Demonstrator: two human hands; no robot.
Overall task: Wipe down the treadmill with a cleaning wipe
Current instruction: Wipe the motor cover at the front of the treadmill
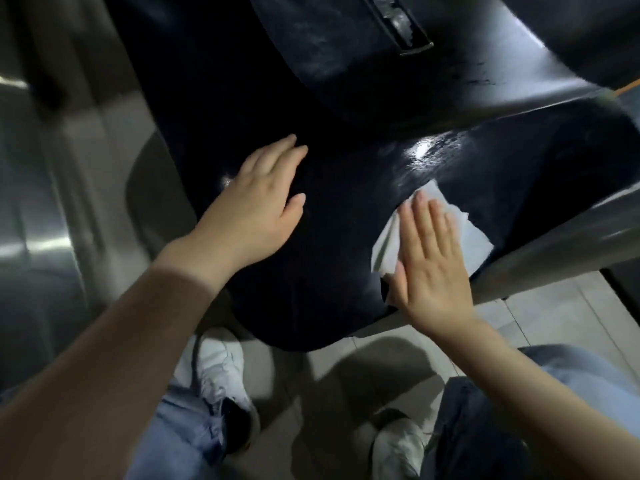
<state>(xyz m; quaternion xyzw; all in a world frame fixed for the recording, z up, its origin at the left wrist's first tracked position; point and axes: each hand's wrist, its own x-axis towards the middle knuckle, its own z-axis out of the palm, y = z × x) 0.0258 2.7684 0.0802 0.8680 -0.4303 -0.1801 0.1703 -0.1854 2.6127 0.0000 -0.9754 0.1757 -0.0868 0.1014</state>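
Note:
The treadmill's glossy black housing fills the middle of the head view, with wet streaks near a bright reflection at the upper right. A white cleaning wipe lies flat on its right part. My right hand presses flat on the wipe, fingers straight and together, covering most of it. On the left part of the black surface rests my left hand, palm down and fingers slightly spread, holding nothing.
A silver metal rail runs diagonally at the right. More grey metal frame stands at the left. A slot with a worn label sits in the console above. My white shoes and jeans stand on the grey tiled floor below.

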